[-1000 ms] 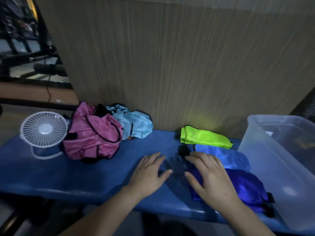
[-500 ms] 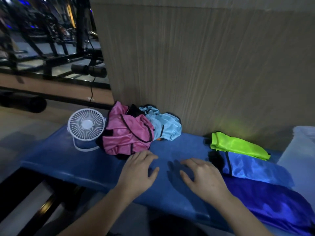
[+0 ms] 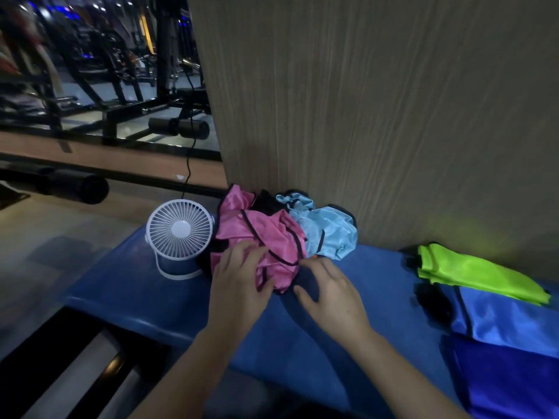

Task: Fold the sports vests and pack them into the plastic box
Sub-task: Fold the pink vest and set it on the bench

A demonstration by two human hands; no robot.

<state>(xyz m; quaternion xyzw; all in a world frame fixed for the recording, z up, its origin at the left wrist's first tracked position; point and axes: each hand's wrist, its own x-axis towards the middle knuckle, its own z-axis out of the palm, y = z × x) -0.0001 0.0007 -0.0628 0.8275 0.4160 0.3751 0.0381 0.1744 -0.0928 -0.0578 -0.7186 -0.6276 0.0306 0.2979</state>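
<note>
A crumpled pink vest with black trim lies on the blue bench against the wall. My left hand rests on its front edge, fingers curled into the cloth. My right hand hovers spread just right of the pink vest, fingertips near its lower corner. A crumpled light blue vest lies behind it. At the right lie three folded vests: a neon green vest, a blue vest and a dark blue vest. The plastic box is out of view.
A small white desk fan stands at the bench's left end, touching the pink vest. A wood-grain wall panel rises right behind the bench. Dark gym machines fill the far left background.
The view has swung left, so the plastic box has left the frame. Both hands moved left from the folded dark blue vest to the pink vest, and my left hand now touches it.
</note>
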